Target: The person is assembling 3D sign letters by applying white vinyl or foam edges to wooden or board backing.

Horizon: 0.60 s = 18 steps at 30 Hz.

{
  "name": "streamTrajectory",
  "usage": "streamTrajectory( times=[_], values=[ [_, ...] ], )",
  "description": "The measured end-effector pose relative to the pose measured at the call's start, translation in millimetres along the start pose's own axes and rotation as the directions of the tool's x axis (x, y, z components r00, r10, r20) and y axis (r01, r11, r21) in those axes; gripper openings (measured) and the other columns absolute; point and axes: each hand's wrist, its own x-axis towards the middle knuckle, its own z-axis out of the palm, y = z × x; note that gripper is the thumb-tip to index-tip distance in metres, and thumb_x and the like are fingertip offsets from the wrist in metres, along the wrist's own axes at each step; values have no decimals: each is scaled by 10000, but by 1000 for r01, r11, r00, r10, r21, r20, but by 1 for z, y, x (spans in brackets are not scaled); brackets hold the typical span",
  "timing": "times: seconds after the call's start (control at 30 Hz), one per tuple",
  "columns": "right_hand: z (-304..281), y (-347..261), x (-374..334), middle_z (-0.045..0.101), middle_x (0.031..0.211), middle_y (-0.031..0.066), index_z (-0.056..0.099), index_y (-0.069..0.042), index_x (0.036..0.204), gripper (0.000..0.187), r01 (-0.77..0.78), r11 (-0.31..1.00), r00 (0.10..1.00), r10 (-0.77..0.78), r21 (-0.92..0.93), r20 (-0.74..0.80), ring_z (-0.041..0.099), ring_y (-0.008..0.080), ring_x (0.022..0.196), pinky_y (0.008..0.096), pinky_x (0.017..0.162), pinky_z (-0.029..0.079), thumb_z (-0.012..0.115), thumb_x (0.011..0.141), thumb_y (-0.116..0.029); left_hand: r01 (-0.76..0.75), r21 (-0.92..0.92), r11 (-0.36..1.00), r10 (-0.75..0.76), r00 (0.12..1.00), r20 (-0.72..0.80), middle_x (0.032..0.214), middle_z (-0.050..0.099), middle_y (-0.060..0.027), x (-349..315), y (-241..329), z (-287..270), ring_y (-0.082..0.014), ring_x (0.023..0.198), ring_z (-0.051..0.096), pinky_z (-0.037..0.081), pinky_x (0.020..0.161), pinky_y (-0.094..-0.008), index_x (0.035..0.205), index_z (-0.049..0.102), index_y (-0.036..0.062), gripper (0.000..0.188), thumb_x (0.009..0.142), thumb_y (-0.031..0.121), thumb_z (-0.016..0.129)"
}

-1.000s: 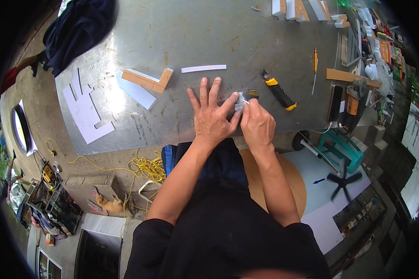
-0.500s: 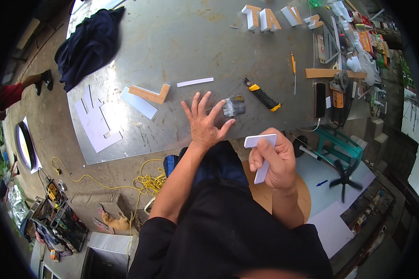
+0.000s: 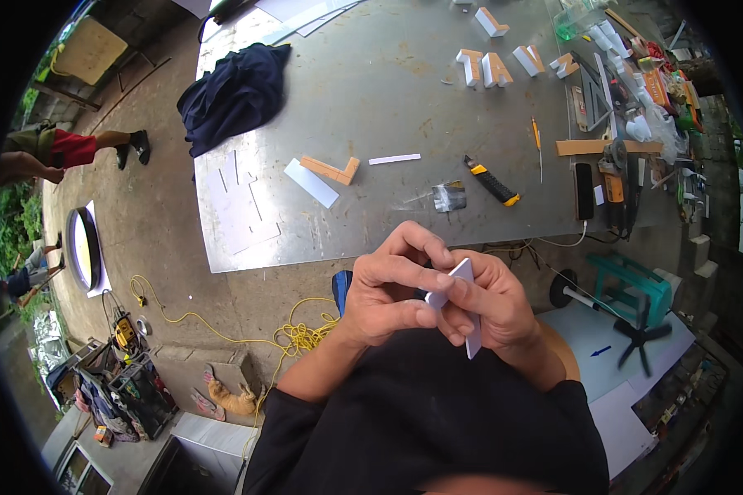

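Close to my body, beyond the table's near edge, both hands meet around a white L-shaped board piece (image 3: 474, 337). My right hand (image 3: 499, 301) is closed on it, thumb and fingers pinching its sides. From the other side, my left hand (image 3: 388, 289) has its thumb and fingers closed on the piece's end. A dark spot shows between the left fingers; I cannot make out what it is. On the metal table (image 3: 371, 91) lie a small grey plastic packet (image 3: 449, 196), a yellow-black utility knife (image 3: 491, 181), a thin white strip (image 3: 395, 159) and a brown L-shaped piece (image 3: 330, 170).
Letter-shaped blocks (image 3: 494, 70) stand at the far right, near cluttered tools and a phone (image 3: 584, 188). A dark cloth (image 3: 233, 99) and a cut white sheet (image 3: 243, 206) lie at left. Yellow cord (image 3: 301, 337) and a cat (image 3: 233, 399) are on the left below. Another person stands left.
My left hand has left the table beside the packet and come back to the white piece in my right hand. The whole view has shifted, with table things now farther right.
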Motion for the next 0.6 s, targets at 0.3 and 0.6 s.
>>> streamTrajectory(
  times=[0.3, 0.6],
  values=[
    [7, 8, -4, 550, 628, 15, 608, -21, 956, 173, -24, 1000, 999, 24, -21, 42, 518, 81, 519, 249, 506, 471, 579, 1046, -166, 57, -247, 967, -69, 997, -41, 1033, 611, -60, -8, -2, -2, -212, 1061, 514, 407, 928, -344, 957, 777, 46, 160, 916, 197, 742],
    [-110, 29, 10, 622, 633, 90, 643, 4, 929, 196, -70, 397, 711, -624, -915, -325, 612, 198, 549, 327, 536, 477, 614, 1008, -172, 140, 968, 206, 183, 967, -179, 1149, 605, -97, -12, -126, -116, -291, 1112, 533, 379, 998, -451, 1131, 719, 116, 442, 773, 347, 836]
  ],
)
